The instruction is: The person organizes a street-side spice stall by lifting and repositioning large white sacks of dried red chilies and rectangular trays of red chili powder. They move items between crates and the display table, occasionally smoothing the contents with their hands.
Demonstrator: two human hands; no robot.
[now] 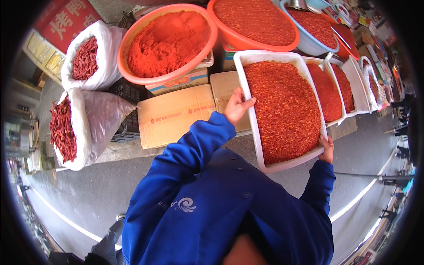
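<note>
A white plastic tray (245,77) is between my two hands, heaped with crushed red chili flakes (281,111). My left hand (236,106) grips its left long side, with the thumb over the rim. On the near right corner, my right hand (327,148) grips the rim, its fingers partly hidden by the wall. The tray's far end lies close to an orange basin (293,46) of chili flakes. Whether the tray rests on anything underneath is hidden. To its right stands another white tray (341,111) of finer red chili.
Left are a large orange basin (123,71) of chili powder, cardboard boxes (177,116) and two sacks (74,63) (99,112) of dried chilies. A light-blue basin (309,46) stands at back right. A person's leg (107,237) shows behind me on the grey pavement.
</note>
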